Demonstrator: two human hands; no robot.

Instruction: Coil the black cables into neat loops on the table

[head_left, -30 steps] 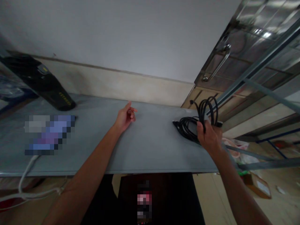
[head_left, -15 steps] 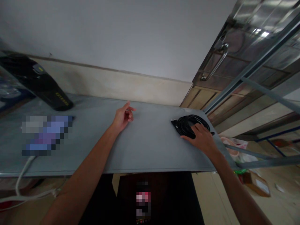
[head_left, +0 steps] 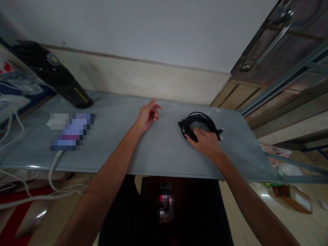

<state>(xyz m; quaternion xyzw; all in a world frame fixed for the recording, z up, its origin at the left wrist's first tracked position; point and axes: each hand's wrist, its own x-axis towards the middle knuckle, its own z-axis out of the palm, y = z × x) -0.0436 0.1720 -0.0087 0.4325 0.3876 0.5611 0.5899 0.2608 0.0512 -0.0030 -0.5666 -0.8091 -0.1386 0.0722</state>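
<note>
A coil of black cable (head_left: pixel 202 119) lies flat on the grey table (head_left: pixel 164 153), right of the middle. My right hand (head_left: pixel 205 142) rests on the coil's near side, fingers bent over its rim and pressing on it. My left hand (head_left: pixel 148 114) rests on its edge on the table left of the coil, a hand's width away. Its forefinger sticks out, the other fingers are loosely curled, and it holds nothing.
A black handheld device (head_left: pixel 55 77) leans against the wall at the far left. A blurred flat item (head_left: pixel 71 131) lies on the table's left part, with white cables (head_left: pixel 55 164) hanging off the front edge. A wooden door with a metal handle (head_left: pixel 266 46) stands at the right.
My right hand has lowered the cable coil from upright onto the table and stays on it, a little further left. My left hand has hardly moved. The view has shifted.
</note>
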